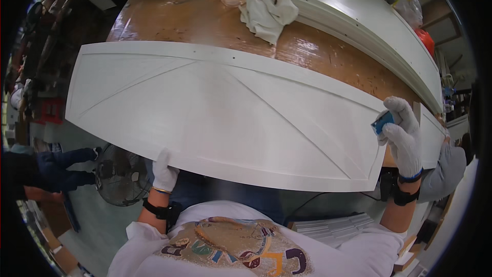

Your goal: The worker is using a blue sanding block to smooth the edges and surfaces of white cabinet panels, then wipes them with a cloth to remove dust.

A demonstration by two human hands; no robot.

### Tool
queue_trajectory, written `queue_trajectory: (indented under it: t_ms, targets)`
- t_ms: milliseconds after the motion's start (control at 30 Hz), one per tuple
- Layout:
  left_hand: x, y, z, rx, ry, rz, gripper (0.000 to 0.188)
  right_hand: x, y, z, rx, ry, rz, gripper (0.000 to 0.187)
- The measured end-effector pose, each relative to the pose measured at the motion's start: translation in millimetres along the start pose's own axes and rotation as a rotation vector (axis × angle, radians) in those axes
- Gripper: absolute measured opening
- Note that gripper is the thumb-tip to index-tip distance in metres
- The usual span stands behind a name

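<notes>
The largest item, the brown wooden table with a glossy top (169,18), supports the work. On it, in front of the person, is laid the white flat panel with raised border and diagonal strips (205,118); its near side should be kept well supported, since the table edge beneath is hidden. Behind it, the long white framed board (359,7) is set apart. At the panel's near left edge, the left hand in a white knit glove (165,172) is placed with one digit on top; whether the other fingers are clamped below cannot be told. At the far right corner, the small blue block (383,121) is pinched between the thumb and fingers of the right hand in a matching glove (405,141); contact with the panel cannot be confirmed. Light, even pressure is advised, with the block held square to strip edges so that the white surface is not marked.
</notes>
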State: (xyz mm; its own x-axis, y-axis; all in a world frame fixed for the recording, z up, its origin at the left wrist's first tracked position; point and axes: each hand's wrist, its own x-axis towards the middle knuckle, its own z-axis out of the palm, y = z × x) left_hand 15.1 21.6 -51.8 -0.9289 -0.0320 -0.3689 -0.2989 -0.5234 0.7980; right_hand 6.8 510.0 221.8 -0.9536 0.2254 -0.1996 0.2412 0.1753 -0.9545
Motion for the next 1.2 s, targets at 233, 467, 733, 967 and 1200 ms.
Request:
queue_trajectory:
  t_ms: [233, 467, 733, 967, 1200]
  targets:
    - [-1.8, -8.5, 21.1, -0.148, -0.133, 0.044, 0.056, 43.4, -70.3, 164.4, -0.119, -0.417, -0.115, 0.028]
    - [6.6, 14.7, 16.1, 0.047, -0.603, -0.181, 0.050, 181.3, -101.8, 308.5, -0.315, -0.424, -0.359, 0.034]
    - [5.6, 11.3, 3.2, -0.059, -0.551, -0.346, 0.054, 370.2, -86.8, 429.0, -0.455, -0.198, -0.368, 0.037]
    - [16.0, 26.2, 0.5, 0.263, -0.678, -0.244, 0.058, 431.6, -90.6, 475.3, -0.397, -0.164, -0.251, 0.025]
    - [22.6, 23.8, 0.4, 0.248, -0.831, -0.348, 0.049, 471.6, -85.2, 475.7, -0.038, -0.252, 0.049, 0.010]
